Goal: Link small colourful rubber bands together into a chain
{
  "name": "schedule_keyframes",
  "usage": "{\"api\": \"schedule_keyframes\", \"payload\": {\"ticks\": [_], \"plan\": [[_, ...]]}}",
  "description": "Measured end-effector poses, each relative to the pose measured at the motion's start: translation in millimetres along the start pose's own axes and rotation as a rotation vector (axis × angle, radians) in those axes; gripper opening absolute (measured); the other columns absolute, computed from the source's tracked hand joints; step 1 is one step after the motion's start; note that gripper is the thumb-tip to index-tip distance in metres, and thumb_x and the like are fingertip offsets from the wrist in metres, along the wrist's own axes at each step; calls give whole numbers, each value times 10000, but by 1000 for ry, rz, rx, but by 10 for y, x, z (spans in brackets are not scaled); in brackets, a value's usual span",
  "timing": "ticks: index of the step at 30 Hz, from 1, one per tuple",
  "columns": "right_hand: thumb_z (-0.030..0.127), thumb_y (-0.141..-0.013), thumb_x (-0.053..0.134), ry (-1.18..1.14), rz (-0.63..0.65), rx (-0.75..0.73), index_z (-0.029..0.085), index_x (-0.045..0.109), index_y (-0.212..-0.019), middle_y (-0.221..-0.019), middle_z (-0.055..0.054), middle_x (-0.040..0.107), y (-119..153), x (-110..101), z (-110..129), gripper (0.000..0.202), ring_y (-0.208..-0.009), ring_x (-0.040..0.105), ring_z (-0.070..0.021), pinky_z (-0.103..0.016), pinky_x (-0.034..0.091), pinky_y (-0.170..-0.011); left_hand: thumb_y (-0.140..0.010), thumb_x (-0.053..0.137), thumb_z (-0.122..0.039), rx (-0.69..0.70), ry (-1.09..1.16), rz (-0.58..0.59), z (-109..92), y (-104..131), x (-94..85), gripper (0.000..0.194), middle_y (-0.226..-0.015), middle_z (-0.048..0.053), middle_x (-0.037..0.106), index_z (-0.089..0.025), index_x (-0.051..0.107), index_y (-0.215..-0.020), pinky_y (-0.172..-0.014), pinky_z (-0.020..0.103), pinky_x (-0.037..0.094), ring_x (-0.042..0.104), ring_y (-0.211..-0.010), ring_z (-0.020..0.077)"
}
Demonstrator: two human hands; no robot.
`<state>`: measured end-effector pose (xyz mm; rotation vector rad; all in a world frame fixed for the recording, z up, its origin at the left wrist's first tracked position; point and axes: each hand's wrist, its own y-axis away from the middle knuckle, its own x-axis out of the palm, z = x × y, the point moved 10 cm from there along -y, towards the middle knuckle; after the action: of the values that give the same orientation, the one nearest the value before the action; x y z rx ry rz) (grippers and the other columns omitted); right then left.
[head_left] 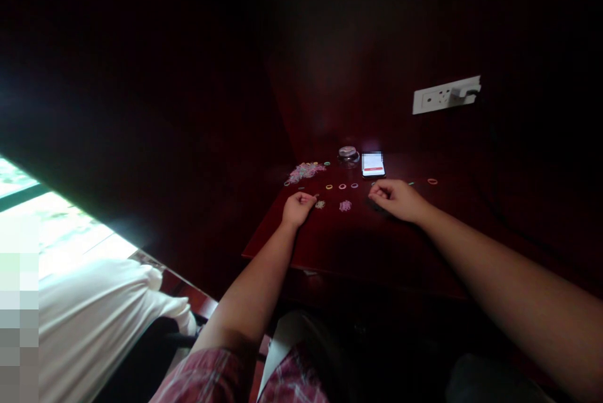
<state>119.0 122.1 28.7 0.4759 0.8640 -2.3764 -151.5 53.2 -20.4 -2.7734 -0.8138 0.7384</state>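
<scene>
My left hand (298,209) is closed in a pinch, with what looks like a small reddish rubber band at its fingertips. Just right of it lies a small heap of yellowish rubber bands (320,204), and beyond that a heap of pink-purple rubber bands (345,206). My right hand (394,198) hovers low over the table, its fingers pinched together; whatever they hold is hidden. Single bands form a row behind the heaps: a yellow band (329,187), a pink band (342,187), a purple band (354,186) and, farther right, a red-orange band (432,181).
A mixed pile of rubber bands (306,172) lies at the back left of the dark red table (330,246). Behind the row stand a small clear round container (348,153) and a lit phone (374,164). A wall socket (446,95) holds a plug. At left sits a person in white (103,302).
</scene>
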Motion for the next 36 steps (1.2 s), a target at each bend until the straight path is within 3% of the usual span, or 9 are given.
{"api": "schedule_keyframes", "payload": {"ticks": [4,8,9,12,15,18,23,32,36], "plan": [[376,-750,593,-18,14,7,158,598,-720,-596,4,511,-5,15,2,220,-544,444,-114,-244,356,-515,-702,695,-334,33,10,-1,-53,6,-8,216,-670,36,647,-130,639,-745,-613,251,471,583,-585,123],[392,-749,601,-30,30,29,158,593,-738,-586,18,483,0,102,36,234,-527,424,-105,-239,336,-498,-742,666,-333,154,-4,-6,-363,157,48,186,-688,27,633,-151,624,-741,-654,263,473,577,-635,130],[393,-749,606,-19,34,27,153,601,-758,-593,19,485,3,132,69,240,-524,418,-101,-237,332,-496,-755,658,-325,223,-22,-18,-503,228,74,166,-716,24,631,-163,624,-749,-697,270,471,574,-679,133],[409,-726,648,-19,75,-15,145,623,-871,-636,17,522,20,245,216,303,-512,415,-87,-229,322,-486,-798,619,-282,667,-234,-6,-1105,596,300,111,-743,28,623,-183,615,-748,-771,311,451,560,-751,156],[404,-734,645,-86,150,-31,142,629,-850,-613,30,503,44,355,314,287,-489,372,-69,-217,288,-465,-814,596,-245,875,-314,110,-1357,849,581,79,-775,31,633,-189,598,-758,-757,314,446,553,-763,159],[377,-750,614,-115,199,-4,140,622,-770,-543,48,453,58,408,313,238,-471,333,-63,-213,251,-452,-820,591,-237,917,-333,132,-1408,901,661,73,-773,31,628,-188,586,-766,-738,312,447,549,-755,158],[351,-747,591,-100,260,10,134,613,-765,-509,61,412,76,461,290,219,-468,322,-66,-209,234,-449,-831,587,-241,947,-327,134,-1424,923,645,56,-819,44,632,-189,590,-812,-750,321,461,563,-788,164],[267,-721,563,-80,243,19,145,574,-726,-527,58,421,77,428,282,122,-481,347,-71,-209,263,-454,-837,585,-225,941,-314,155,-1434,941,651,42,-857,48,632,-193,594,-863,-775,323,479,574,-828,163],[262,-723,553,-69,231,14,150,568,-729,-533,55,436,73,425,261,114,-483,358,-71,-207,276,-456,-816,620,-264,917,-319,181,-1417,924,673,170,-917,54,642,-197,602,-972,-783,327,484,579,-853,171]]}}
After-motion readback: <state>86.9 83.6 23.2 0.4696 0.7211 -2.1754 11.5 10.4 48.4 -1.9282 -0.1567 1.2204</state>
